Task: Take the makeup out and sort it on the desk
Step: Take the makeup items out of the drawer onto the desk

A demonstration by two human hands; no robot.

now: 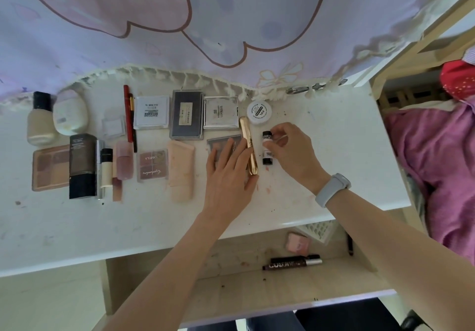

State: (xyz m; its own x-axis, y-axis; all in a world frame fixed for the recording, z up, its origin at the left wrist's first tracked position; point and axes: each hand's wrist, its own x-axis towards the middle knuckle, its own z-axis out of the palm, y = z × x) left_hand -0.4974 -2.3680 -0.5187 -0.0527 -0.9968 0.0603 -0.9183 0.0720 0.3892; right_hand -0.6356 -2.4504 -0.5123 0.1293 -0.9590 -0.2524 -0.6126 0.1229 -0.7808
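Head view: on the white counter (pixel 77 228) we see makeup laid in rows, from a foundation bottle (pixel 39 120) and an eyeshadow palette (pixel 50 167) at far left, past a dark compact (pixel 187 114), to a gold tube (pixel 248 146). Our left hand (pixel 228 174) lies flat with fingers straight, touching the gold tube's side. Just right, our right hand (pixel 290 150) pinches a small black-capped bottle (pixel 267 135), below a white jar (pixel 259 112). An open drawer (pixel 257 279) below holds more pieces.
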